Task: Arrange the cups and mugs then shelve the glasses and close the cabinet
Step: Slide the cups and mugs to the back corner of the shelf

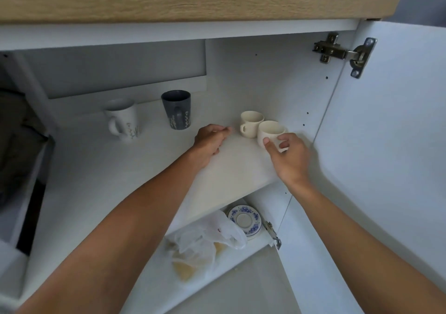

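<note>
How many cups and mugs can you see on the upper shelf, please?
4: a white mug at left, a dark grey mug beside it, and two cream cups at right, touching. None seems hidden.

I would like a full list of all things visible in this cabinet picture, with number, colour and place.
small cream ceramic cups: two, cream, upper shelf right, side by side
dark grey ceramic mug: one, grey with pale plant print, shelf back centre
white ceramic mug: one, white with plant print, shelf back left
blue-patterned white saucers: a stack, count unclear, lower shelf
clear plastic bag: one, lower shelf, beside saucers
white cabinet door: one, open, right
left hand: on shelf, empty
right hand: fingers on nearer cream cup
</note>
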The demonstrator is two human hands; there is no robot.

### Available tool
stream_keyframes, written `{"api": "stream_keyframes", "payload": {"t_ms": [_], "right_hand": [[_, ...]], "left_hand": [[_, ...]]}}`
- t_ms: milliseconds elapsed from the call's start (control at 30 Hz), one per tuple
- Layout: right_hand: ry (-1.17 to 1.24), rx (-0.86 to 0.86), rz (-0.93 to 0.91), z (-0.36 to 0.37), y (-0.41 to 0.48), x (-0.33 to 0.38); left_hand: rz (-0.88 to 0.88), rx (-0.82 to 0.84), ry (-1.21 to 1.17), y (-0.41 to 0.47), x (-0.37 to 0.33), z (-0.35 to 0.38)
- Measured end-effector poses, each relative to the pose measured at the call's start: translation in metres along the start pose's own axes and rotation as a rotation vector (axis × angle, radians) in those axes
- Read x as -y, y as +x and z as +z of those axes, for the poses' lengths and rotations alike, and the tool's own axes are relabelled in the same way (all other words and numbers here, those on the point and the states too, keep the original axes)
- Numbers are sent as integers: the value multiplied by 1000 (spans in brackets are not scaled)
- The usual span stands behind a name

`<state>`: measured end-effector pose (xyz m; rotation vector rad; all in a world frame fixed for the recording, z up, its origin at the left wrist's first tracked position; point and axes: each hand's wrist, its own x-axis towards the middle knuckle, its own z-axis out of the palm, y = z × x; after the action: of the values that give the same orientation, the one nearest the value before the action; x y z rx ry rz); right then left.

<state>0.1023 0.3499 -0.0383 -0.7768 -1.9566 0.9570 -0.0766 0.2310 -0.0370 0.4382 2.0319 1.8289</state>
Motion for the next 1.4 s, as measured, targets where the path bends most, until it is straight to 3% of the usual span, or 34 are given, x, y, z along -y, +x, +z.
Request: {"api": "stream_keyframes", "payload": {"t_ms": [200,400,700,833,1033,1400], "right_hand": [[-9,3,-129,13,-10,29],[56,158,-203,66,-8,62],[59,379,-122,152,17,86],[41,469,-97,176,24,94],[174,624,14,193,29,99],[415,824,270,202,37,114]], "left_hand": [[38,-117,78,-21,-2,-52],[59,-271,188,-37,1,-114],[98,-582,303,-51,-6,-191],[114,-723,212,-52,-7,-214],[11,-587,291,-42,-4,-221],[-19,-421,95,-15,-9,-213]]}}
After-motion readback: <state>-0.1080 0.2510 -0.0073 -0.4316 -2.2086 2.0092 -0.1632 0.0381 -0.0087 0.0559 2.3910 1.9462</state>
